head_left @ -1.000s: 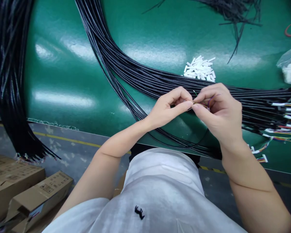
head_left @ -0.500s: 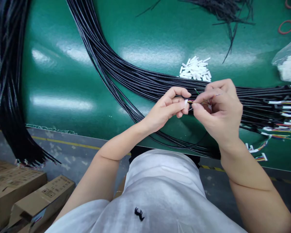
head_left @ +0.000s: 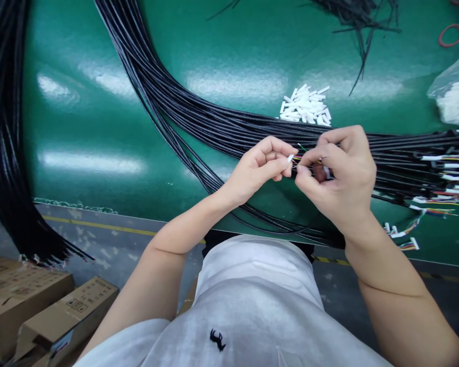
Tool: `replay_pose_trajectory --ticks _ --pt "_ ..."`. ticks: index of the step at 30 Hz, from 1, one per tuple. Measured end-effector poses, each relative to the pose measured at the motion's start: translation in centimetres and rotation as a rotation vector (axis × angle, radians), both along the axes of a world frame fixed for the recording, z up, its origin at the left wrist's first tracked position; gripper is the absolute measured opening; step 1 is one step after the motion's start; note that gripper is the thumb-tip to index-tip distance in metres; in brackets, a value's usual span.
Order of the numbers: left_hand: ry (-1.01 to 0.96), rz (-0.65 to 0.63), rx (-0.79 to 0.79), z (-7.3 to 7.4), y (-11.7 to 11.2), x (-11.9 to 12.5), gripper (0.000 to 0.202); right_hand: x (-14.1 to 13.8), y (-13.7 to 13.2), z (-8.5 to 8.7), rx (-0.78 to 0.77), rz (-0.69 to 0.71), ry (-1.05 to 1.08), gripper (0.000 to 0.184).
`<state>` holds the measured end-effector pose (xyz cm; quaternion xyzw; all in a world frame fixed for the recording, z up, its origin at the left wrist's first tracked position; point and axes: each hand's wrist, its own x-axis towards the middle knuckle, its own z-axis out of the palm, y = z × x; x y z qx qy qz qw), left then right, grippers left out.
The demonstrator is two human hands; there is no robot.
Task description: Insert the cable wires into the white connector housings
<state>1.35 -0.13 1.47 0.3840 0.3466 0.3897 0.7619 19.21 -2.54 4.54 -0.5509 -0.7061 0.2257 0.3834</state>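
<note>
**Both hands meet over the cables, connector at the wire ends**

Here's the glossy green desk (head_left: 99, 102), filling the upper half of the frame. Across it runs a sweeping bundle of black cables (head_left: 183, 112), from top centre down and off to the right edge. A second hank of black cables (head_left: 3, 153) hangs over the desk's edge at far left. Brown cardboard boxes (head_left: 42, 311) sit on the floor, lower left.

Centre frame, the action. The left hand (head_left: 258, 171) and right hand (head_left: 340, 176) are tip to tip just above the cable bundle. The left fingers are pressed together, thumb and forefinger pinching a small white plastic connector (head_left: 290, 158). Right beside it, the right thumb and forefinger pinch thin coloured wires (head_left: 304, 159), whose ends are right at the connector; the other right fingers are curled in.

Just above the hands lies a pile of small white plastic connectors (head_left: 305, 106). At upper right are a clear plastic bag of white parts (head_left: 453, 97) and a red rubber ring (head_left: 450, 34).
</note>
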Motion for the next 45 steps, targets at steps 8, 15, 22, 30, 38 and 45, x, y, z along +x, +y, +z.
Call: replay_pose_trajectory --ticks 8,15,22,30,38,45 --pt "-0.034 -0.009 0.07 -0.6 0.0 -0.2 0.025 -0.1 0.0 -0.1 0.039 -0.005 -0.061 0.015" --pt "-0.015 0.008 0.236 -0.8 0.0 -0.3 0.025 0.1 0.1 -0.3 0.047 0.02 -0.012 0.014" --pt "0.022 -0.012 0.321 -1.1 0.1 -0.5 0.03 0.3 0.0 -0.2 -0.047 0.027 0.055 0.016" --pt "0.033 -0.03 0.303 -1.1 0.2 -0.5 0.032 0.2 0.0 0.0 -0.033 0.015 0.04 0.014" --pt "0.033 -0.029 0.294 -1.1 0.1 -0.4 0.032 0.2 0.2 0.2 -0.059 0.014 0.097 0.015" --pt "0.02 -0.051 0.284 -1.2 0.1 -0.3 0.033 0.2 0.0 0.0 0.029 0.001 0.021 0.017"
